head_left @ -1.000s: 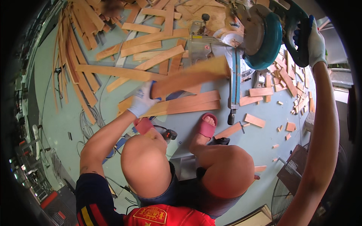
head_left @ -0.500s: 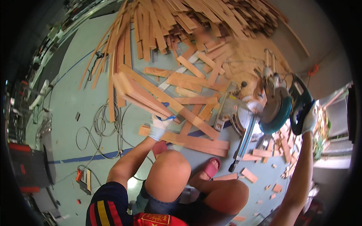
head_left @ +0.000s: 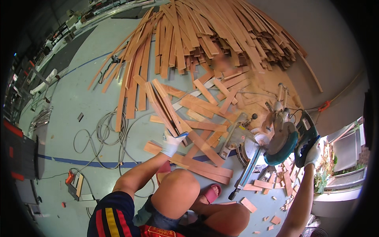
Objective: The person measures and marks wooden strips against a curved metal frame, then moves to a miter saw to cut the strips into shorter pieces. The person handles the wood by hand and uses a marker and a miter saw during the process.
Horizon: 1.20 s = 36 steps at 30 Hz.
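Note:
My left hand, in a white and blue glove, is closed round the near ends of a few short wooden boards. They are raised at a slant above the wood on the floor, their far ends spread apart. On the right, my gloved right hand grips the dark handle of a miter saw. The saw has a teal blade guard and a round metal base, and stands on the floor. Its slide bar points toward my feet. Whether the blade turns, I cannot tell.
A big heap of long wooden strips fills the far side. Cut boards lie before my feet, with small offcuts near the saw. Coiled cable and an orange-handled tool are on the left floor. Sawdust lies behind the saw.
The boards in my left hand have swung more upright, and their far ends have fanned apart. My right hand stays on the saw handle. The whole view has shifted slightly.

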Tool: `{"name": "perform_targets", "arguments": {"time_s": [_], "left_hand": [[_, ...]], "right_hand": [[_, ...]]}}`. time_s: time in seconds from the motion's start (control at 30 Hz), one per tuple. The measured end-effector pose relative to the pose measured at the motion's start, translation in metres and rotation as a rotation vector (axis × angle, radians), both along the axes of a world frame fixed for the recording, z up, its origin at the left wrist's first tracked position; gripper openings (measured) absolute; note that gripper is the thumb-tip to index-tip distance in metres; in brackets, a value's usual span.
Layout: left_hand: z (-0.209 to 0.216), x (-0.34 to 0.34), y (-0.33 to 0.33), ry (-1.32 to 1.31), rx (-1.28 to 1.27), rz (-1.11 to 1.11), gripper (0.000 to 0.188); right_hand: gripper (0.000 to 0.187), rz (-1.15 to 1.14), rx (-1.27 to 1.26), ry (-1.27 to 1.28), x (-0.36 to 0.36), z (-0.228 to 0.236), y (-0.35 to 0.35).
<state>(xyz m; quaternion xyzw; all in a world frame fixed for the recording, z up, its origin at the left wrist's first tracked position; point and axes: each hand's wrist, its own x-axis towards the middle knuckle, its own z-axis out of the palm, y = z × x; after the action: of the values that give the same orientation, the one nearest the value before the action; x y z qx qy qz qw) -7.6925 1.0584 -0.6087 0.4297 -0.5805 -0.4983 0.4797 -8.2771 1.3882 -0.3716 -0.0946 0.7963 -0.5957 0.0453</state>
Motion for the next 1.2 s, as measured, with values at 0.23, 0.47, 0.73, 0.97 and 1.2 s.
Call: {"name": "perform_targets", "arguments": {"time_s": [0.23, 0.47, 0.73, 0.97, 1.2], "left_hand": [[-0.010, -0.026, 0.007, -0.132, -0.245, 0.105, 0.074], [-0.015, -0.019, -0.015, -0.187, -0.241, -0.244, 0.085], [-0.003, -0.013, -0.037, -0.195, -0.175, -0.487, 0.087], [0.006, -0.013, -0.039, -0.178, -0.221, -0.502, 0.090], [-0.008, -0.023, -0.043, -0.256, -0.215, -0.461, 0.087]], "right_hand": [[0.048, 0.077, 0.520, 1.089, 0.105, 0.051, -0.062], [0.096, 1.178, 0.028, 0.556, 0.353, 0.088, -0.211], [0.087, 1.386, -0.025, 0.190, 0.396, 0.094, -0.278], [0.082, 1.373, -0.131, 0.118, 0.391, 0.073, -0.289], [0.087, 1.343, -0.233, -0.094, 0.404, 0.070, -0.291]]}}
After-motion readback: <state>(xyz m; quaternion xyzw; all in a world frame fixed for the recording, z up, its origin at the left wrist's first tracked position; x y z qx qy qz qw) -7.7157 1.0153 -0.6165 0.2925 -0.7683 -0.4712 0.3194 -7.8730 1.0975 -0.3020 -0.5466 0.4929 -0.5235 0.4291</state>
